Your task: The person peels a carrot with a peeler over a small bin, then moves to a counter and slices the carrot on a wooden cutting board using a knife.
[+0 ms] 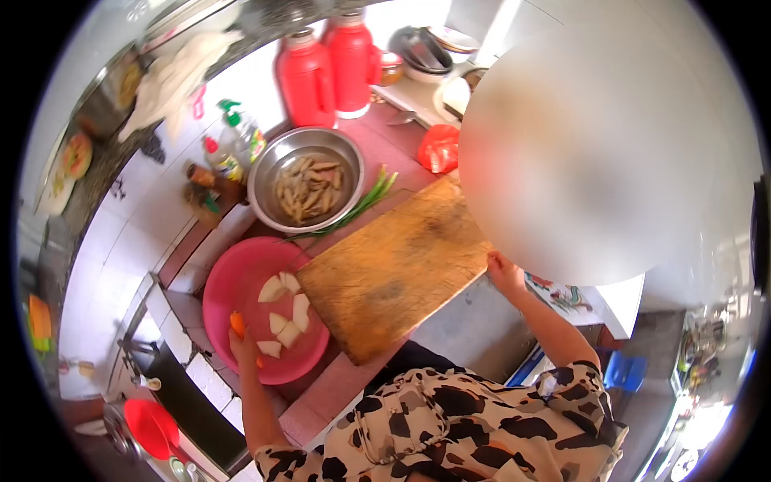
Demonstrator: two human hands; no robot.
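At the left rim of a pink basin [217,277], my left hand [241,347] is closed around an orange piece that looks like carrot [238,324]. Several pale, white-fleshed chunks [278,323] lie in the basin beside that hand; I cannot tell what vegetable they are. My right hand [506,273] grips the near right edge of a worn wooden cutting board [393,265] with closed fingers. The board lies slanted on the pink tiled counter, its left edge against the basin. Green onions [365,201] rest along the board's far side.
A steel bowl of shrimp [309,189] stands behind the basin. Beyond it are two red thermoses [307,80] and soap bottles [233,132]. A red plastic bag [439,149] sits past the board. The sink [185,402] is at lower left. A blurred patch covers the right side.
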